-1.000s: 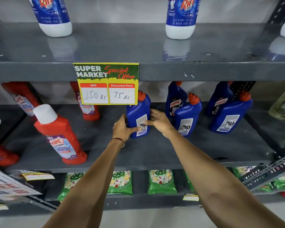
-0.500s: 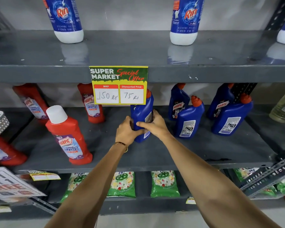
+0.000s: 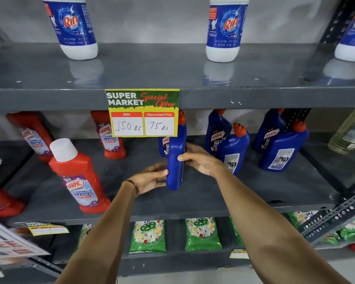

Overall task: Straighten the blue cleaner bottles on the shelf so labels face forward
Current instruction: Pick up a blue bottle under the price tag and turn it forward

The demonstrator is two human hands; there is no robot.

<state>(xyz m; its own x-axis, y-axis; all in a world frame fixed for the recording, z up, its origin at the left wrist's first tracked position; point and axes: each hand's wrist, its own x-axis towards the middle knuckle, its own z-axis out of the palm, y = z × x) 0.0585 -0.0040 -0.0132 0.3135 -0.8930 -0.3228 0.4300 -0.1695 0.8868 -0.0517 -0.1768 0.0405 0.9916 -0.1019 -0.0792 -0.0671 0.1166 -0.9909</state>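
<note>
A blue cleaner bottle (image 3: 176, 160) with a red cap stands on the grey middle shelf (image 3: 234, 193), its narrow plain side toward me. My left hand (image 3: 152, 178) grips its lower left and my right hand (image 3: 199, 159) its right side. Behind it, another blue bottle (image 3: 164, 145) shows part of its front label. To the right, two blue bottles (image 3: 234, 152) (image 3: 281, 152) show back labels, and two behind them (image 3: 216, 132) (image 3: 268, 132) show Harpic front labels.
A yellow price card (image 3: 142, 112) hangs from the upper shelf edge, covering the held bottle's top. Red Harpic bottles (image 3: 78, 179) stand at the left. White-and-blue Rin bottles (image 3: 74, 27) sit on the top shelf, green packets (image 3: 148, 236) below. A clear bottle (image 3: 350, 132) stands far right.
The held bottle has turned: its white back label faced me before, then swung to the right, and now only the narrow plain side shows. My left hand slid lower on the bottle.
</note>
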